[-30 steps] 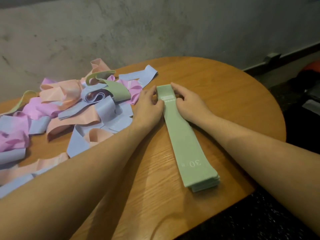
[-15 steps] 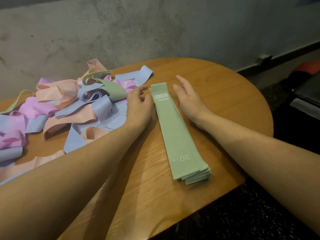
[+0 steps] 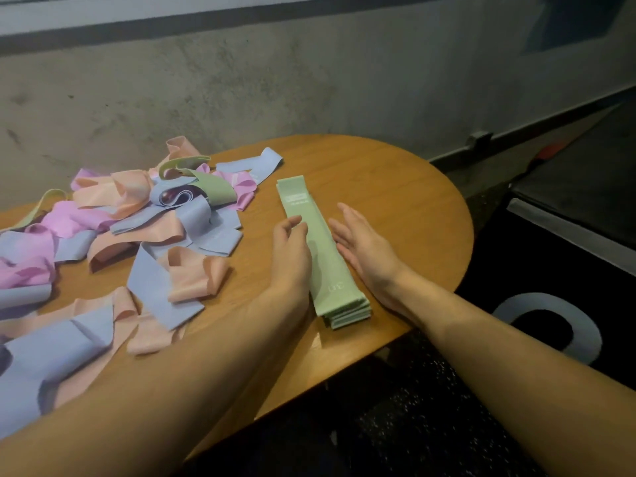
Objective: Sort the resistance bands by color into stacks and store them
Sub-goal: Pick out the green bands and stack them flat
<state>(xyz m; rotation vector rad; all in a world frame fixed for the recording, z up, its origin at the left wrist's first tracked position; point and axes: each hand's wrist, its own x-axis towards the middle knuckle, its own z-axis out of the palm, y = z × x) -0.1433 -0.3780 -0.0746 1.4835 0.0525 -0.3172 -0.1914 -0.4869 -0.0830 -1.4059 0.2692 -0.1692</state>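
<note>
Right now, in the head view, a person is working at a round wooden table (image 3: 378, 173) set against a grey wall (image 3: 241, 91). A green stack (image 3: 320, 249) of resistance bands is lying flat on the table, running lengthwise away from the person, its near end close to the table's front edge and showing several layers slightly stepped. The left hand (image 3: 292, 249) is resting along the stack's left long edge, fingers loosely extended and gripping nothing, its fingertips just reaching onto the top band. The right hand (image 3: 361, 242) is lying just beside the right long edge, palm turned toward the stack, fingers straight and holding nothing; whether it is actually touching the bands I cannot tell. The two hands are flanking the stack, most likely to square its sides so the layers line up before more are added.

To the left, an unsorted pile (image 3: 137, 235) is sprawling over the table: blue, peach and pink bands twisted over one another. A loose green band (image 3: 213, 191) is sitting on top of that pile near its far side, and another greenish loop (image 3: 38, 204) is peeking out at the far left. By the look of it the sorting is in its early part, with one colour partly gathered and the rest waiting.

No storage container is showing in this view.
</note>
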